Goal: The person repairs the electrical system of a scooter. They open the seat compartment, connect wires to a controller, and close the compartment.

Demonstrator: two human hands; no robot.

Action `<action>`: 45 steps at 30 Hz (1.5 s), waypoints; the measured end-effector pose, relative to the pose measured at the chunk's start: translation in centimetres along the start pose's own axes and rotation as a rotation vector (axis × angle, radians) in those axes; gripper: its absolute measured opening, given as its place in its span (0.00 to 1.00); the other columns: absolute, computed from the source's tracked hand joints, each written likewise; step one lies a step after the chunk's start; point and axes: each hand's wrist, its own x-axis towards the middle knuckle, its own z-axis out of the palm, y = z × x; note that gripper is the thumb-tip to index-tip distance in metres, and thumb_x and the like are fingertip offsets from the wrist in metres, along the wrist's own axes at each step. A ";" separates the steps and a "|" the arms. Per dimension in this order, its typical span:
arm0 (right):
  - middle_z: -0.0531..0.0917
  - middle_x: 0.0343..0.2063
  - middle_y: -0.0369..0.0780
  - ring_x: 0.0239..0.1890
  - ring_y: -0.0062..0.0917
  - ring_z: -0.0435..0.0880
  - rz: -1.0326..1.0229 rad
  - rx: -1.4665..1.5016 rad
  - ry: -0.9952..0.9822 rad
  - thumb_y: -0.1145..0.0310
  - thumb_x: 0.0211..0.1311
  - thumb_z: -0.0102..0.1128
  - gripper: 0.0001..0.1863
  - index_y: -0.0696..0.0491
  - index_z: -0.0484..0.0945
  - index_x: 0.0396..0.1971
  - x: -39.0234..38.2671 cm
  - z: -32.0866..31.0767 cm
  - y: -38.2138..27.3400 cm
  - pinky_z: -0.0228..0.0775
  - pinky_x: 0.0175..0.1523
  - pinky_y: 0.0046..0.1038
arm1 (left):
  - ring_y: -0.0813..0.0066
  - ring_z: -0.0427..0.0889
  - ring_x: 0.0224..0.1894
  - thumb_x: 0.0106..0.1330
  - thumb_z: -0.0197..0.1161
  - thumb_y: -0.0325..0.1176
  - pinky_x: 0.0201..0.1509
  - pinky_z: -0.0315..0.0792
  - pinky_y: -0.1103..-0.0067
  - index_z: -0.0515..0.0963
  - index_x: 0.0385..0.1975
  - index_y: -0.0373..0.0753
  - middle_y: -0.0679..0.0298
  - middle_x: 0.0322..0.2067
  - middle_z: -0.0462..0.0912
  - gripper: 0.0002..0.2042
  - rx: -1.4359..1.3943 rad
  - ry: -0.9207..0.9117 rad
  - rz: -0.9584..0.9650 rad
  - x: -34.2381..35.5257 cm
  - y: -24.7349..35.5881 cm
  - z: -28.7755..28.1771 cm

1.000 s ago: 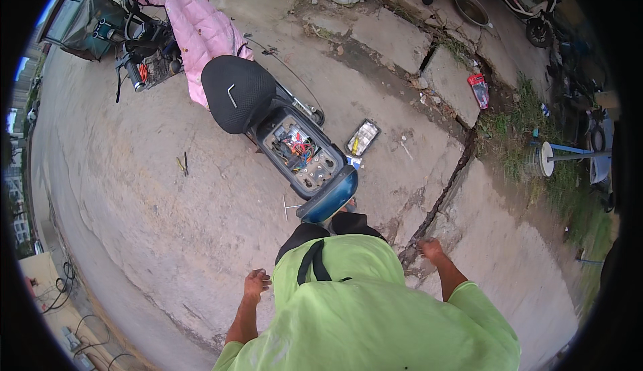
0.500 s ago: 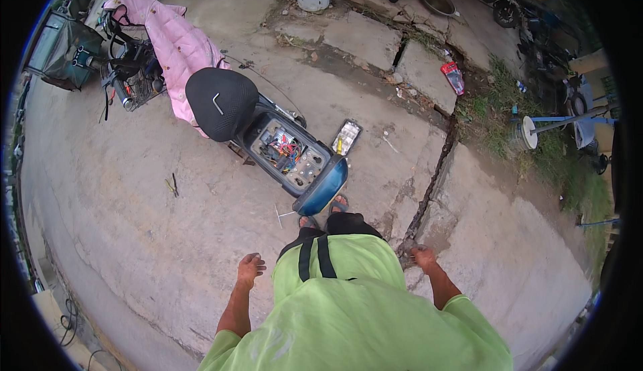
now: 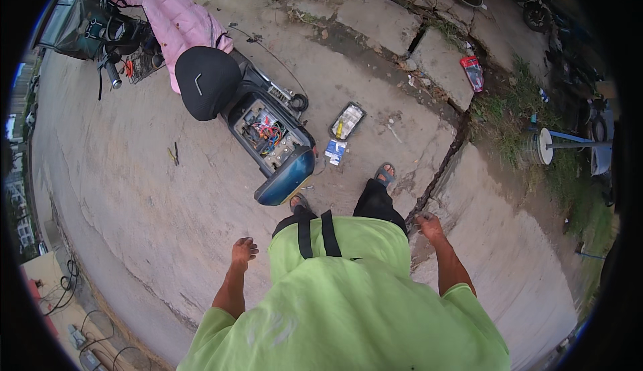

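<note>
Both my arms hang at my sides. Nothing shows in my left hand (image 3: pixel 244 250), whose fingers are loosely bent and apart over the concrete. My right hand (image 3: pixel 429 225) hangs beside my black trousers, near the crack in the ground, fingers half curled, with nothing visible in it. In front of me stands an electric scooter (image 3: pixel 284 178) with a blue rear panel. Its black seat (image 3: pixel 207 83) is tipped up, and coloured wires (image 3: pixel 269 134) lie in the compartment beneath. Neither hand touches the scooter.
A pink quilted cover (image 3: pixel 181 26) drapes over the scooter's front. Right of it lie a black tray (image 3: pixel 348 121) holding a yellow-handled tool and a blue-white box (image 3: pixel 335 152). Pliers (image 3: pixel 174 154) rest at left. A long crack (image 3: pixel 445 163) runs through the concrete; a red package (image 3: pixel 473 74) lies beyond.
My right foot has stepped out to the right, and the scooter now appears further left. The blue-white box has come into view beside the tray. My hands still hang at my sides.
</note>
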 end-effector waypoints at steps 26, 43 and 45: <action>0.90 0.35 0.41 0.35 0.33 0.90 -0.268 -0.364 -0.296 0.65 0.59 0.72 0.15 0.51 0.84 0.45 18.7 3.1 -2.6 0.82 0.43 0.36 | 0.48 0.85 0.53 0.62 0.69 0.45 0.59 0.77 0.62 0.81 0.51 0.37 0.47 0.47 0.87 0.22 0.814 -0.392 0.435 20.3 13.6 54.9; 0.86 0.28 0.42 0.28 0.37 0.87 -0.452 -0.398 -0.240 0.76 0.52 0.67 0.12 0.52 0.85 0.38 22.1 4.5 -2.7 0.81 0.32 0.35 | 0.42 0.65 0.70 0.53 0.77 0.41 0.67 0.65 0.51 0.70 0.65 0.51 0.44 0.69 0.60 0.37 1.132 0.234 0.782 49.5 17.0 66.3; 0.86 0.28 0.42 0.28 0.37 0.87 -0.451 -0.389 -0.233 0.76 0.52 0.67 0.13 0.52 0.85 0.39 22.2 4.4 -2.5 0.81 0.32 0.35 | 0.41 0.64 0.70 0.53 0.78 0.41 0.66 0.65 0.51 0.70 0.64 0.51 0.43 0.69 0.60 0.36 1.150 0.257 0.725 50.3 16.8 67.2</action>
